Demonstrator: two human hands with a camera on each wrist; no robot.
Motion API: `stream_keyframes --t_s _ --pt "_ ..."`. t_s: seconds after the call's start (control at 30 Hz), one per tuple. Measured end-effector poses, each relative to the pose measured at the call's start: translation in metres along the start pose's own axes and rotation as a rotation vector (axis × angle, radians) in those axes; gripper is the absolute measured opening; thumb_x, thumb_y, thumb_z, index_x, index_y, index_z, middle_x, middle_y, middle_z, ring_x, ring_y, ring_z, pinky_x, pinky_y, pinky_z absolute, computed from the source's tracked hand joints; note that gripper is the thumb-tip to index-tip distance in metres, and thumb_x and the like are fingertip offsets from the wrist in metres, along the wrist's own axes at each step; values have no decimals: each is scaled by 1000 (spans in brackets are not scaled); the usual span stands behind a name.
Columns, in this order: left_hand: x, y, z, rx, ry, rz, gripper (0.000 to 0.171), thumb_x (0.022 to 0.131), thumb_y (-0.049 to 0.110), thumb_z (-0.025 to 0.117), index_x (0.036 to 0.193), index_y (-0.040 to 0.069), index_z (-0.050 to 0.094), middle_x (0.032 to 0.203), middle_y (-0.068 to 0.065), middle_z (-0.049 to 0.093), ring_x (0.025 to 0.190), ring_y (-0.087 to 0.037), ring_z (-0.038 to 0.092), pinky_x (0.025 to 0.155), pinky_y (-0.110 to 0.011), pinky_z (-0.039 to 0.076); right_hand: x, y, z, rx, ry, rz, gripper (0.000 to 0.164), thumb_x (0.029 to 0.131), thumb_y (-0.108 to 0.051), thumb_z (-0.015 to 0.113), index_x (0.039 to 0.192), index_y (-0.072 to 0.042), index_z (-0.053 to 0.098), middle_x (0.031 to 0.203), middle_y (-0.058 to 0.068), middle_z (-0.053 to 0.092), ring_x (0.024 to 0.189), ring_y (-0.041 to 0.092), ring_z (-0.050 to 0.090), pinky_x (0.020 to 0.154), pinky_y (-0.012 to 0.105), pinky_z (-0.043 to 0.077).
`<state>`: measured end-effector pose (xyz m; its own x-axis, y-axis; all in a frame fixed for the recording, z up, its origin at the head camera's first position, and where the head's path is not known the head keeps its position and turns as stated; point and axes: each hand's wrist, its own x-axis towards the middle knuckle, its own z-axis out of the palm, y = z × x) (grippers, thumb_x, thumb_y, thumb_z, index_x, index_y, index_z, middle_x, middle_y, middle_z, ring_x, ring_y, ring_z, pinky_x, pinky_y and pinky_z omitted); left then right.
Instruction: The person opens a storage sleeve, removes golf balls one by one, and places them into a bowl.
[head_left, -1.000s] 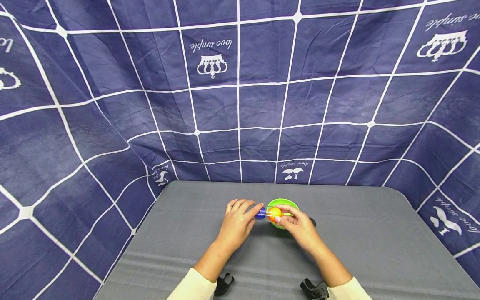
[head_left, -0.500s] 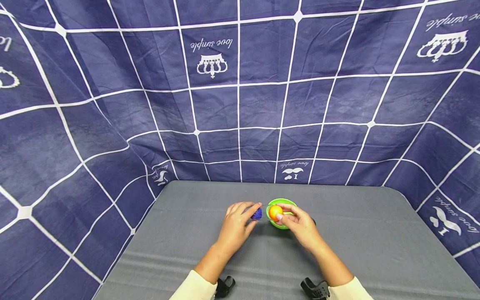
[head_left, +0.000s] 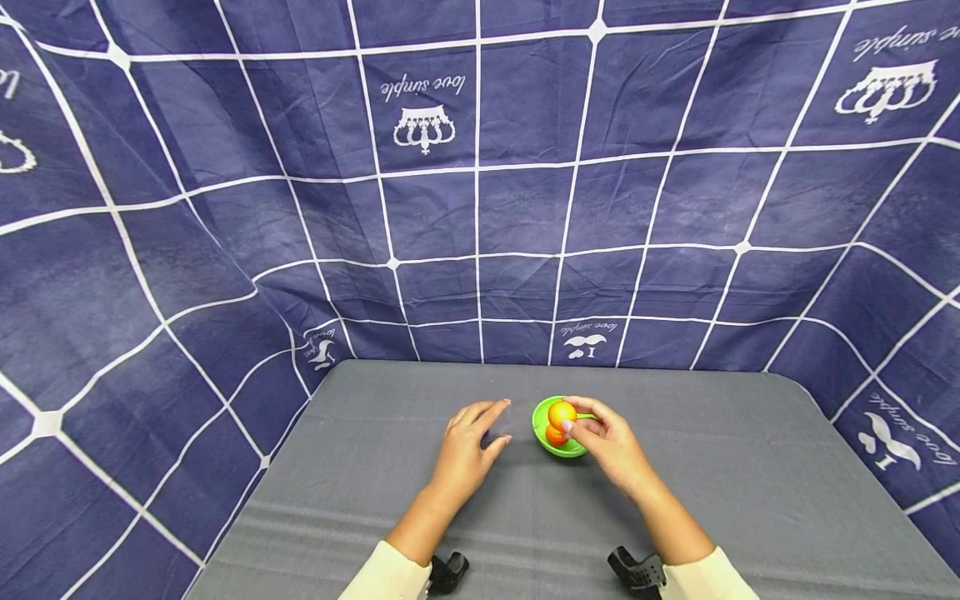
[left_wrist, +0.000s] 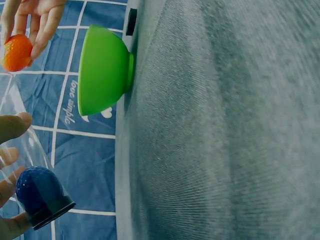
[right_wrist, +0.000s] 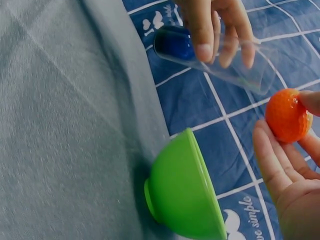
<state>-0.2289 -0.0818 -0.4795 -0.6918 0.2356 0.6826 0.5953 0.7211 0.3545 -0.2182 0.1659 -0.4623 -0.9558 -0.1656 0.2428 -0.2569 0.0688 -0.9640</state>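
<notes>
My left hand (head_left: 467, 442) grips a clear plastic tube (right_wrist: 230, 70) with its fingers around the side. A dark blue ball (left_wrist: 36, 187) sits inside, at the end with the black cap (left_wrist: 52, 212). The tube's other end points towards my right hand (head_left: 611, 446), which pinches a dimpled orange ball (right_wrist: 288, 116) between thumb and fingers. This ball is held apart from the tube, overlapping the green bowl (left_wrist: 102, 72) in the head view. Another orange ball (head_left: 556, 435) lies in the bowl. In the head view the tube is barely visible.
The grey cloth-covered table (head_left: 420, 383) carries the bowl near its far side. A small dark object (left_wrist: 131, 21) lies beyond the bowl. Behind stands a blue curtain (head_left: 525, 208) with white grid lines. Black wrist mounts (head_left: 450, 573) sit at both cuffs.
The orange ball in my right hand has moved right, away from the tube. My left hand has shifted slightly left with the tube; its blue ball has gone mostly out of sight in the head view.
</notes>
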Motion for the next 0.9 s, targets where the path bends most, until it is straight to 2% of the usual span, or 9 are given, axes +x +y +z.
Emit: stream_keyframes --t_s 0.17,0.3,0.47,0.7,0.9 --pt "-1 -4 2 -40 21 -44 61 76 18 88 133 23 67 117 -1 71 108 -22 67 95 -42 53 2 1 -3 -52 -1 36 44 94 -11 69 135 0 59 115 12 68 92 5 69 80 20 56" --pt "-2 -6 3 -67 19 -92 60 78 20 87 134 22 66 117 -3 71 109 -22 67 95 -42 54 3 3 -5 -98 -8 43 43 94 -10 70 134 1 59 115 19 68 91 4 69 79 22 57" --pt "-3 -8 4 -101 5 -135 60 80 20 86 136 21 64 118 -7 71 112 -23 67 97 -43 54 5 6 -4 -208 -12 -5 46 92 -9 72 135 2 58 120 22 65 91 6 67 77 21 57" --pt "-4 -10 6 -118 19 -153 59 80 22 86 135 17 64 118 -6 70 111 -23 69 96 -41 55 10 11 -1 -482 -43 -110 35 88 -10 76 122 -5 69 107 10 67 83 7 64 73 22 56" --pt "-5 -10 6 -131 23 -153 57 82 22 85 135 15 64 119 -6 70 111 -22 69 96 -40 55 13 13 0 -634 -85 -197 33 87 -13 78 118 -4 71 106 6 69 80 6 62 72 27 56"
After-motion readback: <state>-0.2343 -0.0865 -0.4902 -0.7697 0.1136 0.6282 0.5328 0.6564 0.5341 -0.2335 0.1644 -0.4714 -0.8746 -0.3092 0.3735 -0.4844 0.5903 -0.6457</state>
